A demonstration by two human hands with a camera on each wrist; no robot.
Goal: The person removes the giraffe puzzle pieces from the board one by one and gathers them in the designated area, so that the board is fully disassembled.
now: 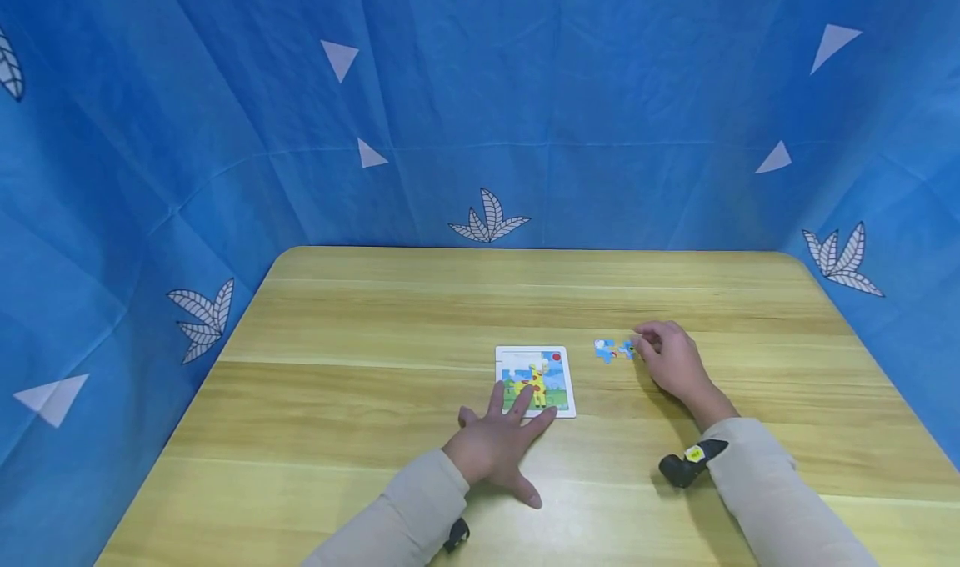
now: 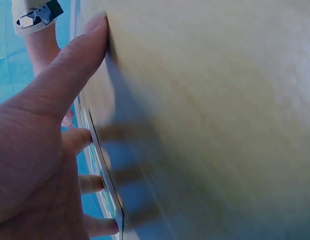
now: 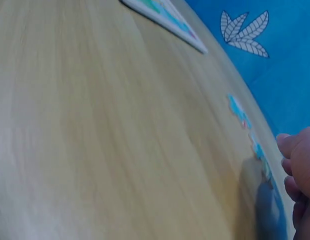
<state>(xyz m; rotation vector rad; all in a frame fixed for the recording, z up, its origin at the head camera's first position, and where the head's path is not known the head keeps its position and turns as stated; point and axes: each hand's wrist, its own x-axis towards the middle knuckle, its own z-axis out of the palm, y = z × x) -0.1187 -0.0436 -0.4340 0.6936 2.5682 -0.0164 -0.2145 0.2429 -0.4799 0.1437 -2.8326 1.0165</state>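
Observation:
A square white-framed puzzle board (image 1: 572,400) with a giraffe picture lies on the table; its upper left part is white. My left hand (image 1: 495,446) is spread, fingertips on the board's near part and thumb out on the table. In the left wrist view, several fingers of the left hand (image 2: 55,125) touch the board's edge (image 2: 108,175). My right hand (image 1: 675,367) is beside small blue puzzle pieces (image 1: 604,350), its fingers bent with a gap to the thumb. The right wrist view shows the right hand (image 3: 301,172) near the pieces (image 3: 238,110); nothing held is visible.
The wooden table (image 1: 360,317) has rounded far corners. A blue curtain (image 1: 465,83) with white leaves and triangles hangs behind it and at both sides. Dark devices are strapped at both wrists, the right one (image 1: 686,464) close above the table.

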